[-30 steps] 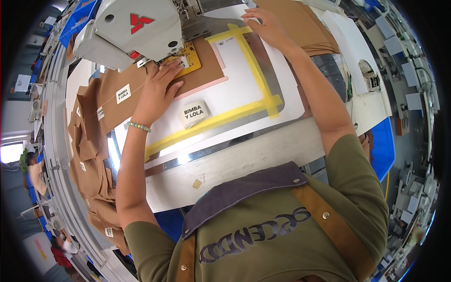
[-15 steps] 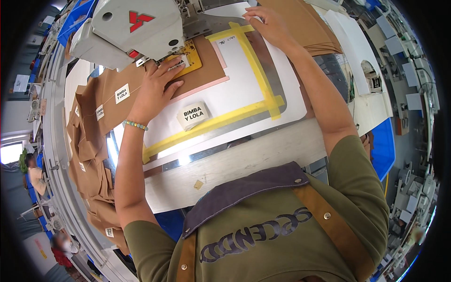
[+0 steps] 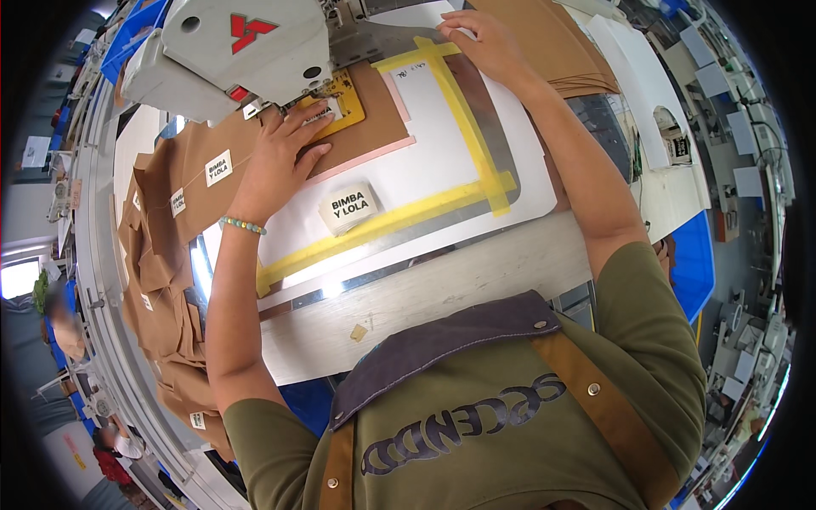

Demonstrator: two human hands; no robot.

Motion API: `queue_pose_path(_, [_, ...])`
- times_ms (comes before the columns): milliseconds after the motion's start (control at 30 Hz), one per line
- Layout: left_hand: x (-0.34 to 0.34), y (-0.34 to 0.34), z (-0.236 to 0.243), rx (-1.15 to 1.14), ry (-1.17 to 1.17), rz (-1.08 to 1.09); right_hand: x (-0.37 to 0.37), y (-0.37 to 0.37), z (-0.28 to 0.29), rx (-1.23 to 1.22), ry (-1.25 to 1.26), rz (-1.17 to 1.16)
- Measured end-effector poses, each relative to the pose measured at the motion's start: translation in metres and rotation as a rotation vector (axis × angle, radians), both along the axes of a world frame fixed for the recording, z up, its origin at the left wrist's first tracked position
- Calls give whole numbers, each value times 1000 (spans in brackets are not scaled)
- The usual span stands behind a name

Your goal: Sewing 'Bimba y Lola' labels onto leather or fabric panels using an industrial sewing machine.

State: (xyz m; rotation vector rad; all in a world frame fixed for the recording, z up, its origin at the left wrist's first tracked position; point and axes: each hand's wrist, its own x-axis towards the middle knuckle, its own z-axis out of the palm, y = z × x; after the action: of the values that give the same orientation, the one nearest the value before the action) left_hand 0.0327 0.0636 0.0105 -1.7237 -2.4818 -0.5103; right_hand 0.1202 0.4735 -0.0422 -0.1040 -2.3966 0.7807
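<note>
Fingers spread and lying flat, my left hand [image 3: 276,166] presses on a brown sheet [image 3: 374,123] beside the sewing machine head [image 3: 204,51]. Its fingertips reach a small white label [image 3: 326,112] framed by a yellow template plate [image 3: 352,109], just under the needle area. My right hand [image 3: 491,53] rests by the far edge of the grey metal plate [image 3: 378,38], fingers stretched out and slightly bent, with no object visible in them. A stack of white printed labels [image 3: 348,210] sits on the white board [image 3: 425,174], nearer to me than the brown sheet.
Yellow tape [image 3: 480,161] frames the white board. Brown pieces with white labels [image 3: 161,238] hang in folds at the left. More brown sheets [image 3: 561,42] are piled at the far right. A blue bin [image 3: 693,268] stands at the right, beside the table.
</note>
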Motion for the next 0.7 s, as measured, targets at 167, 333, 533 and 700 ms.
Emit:
queue_pose_path(167, [-3,-2,-3,16,55,-26,-1,-1,1,-29,-26,-8])
queue_pose_path(333, [-3,-3,-2,-5,17,-7,0,-4,2,-34,-29,-4])
queue_pose_path(533, [-7,3,1,-63,-18,26,1,-4,1,25,-10,-11])
queue_pose_path(700, [-15,9,2,-94,-49,116,1,-8,2,53,-12,-22])
